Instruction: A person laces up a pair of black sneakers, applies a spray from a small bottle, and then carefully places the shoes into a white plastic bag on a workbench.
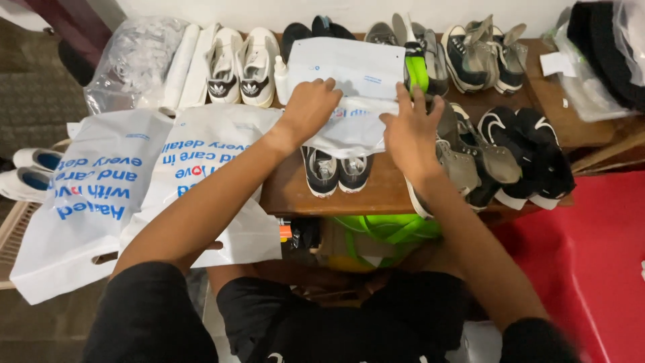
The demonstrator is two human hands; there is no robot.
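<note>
Both hands (306, 107) (410, 134), fingers spread flat, press a white bag (356, 87) on the shoe-crowded wooden table (376, 191).

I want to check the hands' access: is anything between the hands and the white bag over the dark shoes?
Nothing visible. The left hand and right hand both rest directly on the white bag, which covers the dark shoes except their toes.

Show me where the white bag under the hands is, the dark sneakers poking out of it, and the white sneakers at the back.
white bag (356, 74), head view, upper flat part.
dark sneakers (336, 175), head view, between the toe caps, on the left shoe's inner edge.
white sneakers (242, 64), head view, laces area of the pair.
</note>
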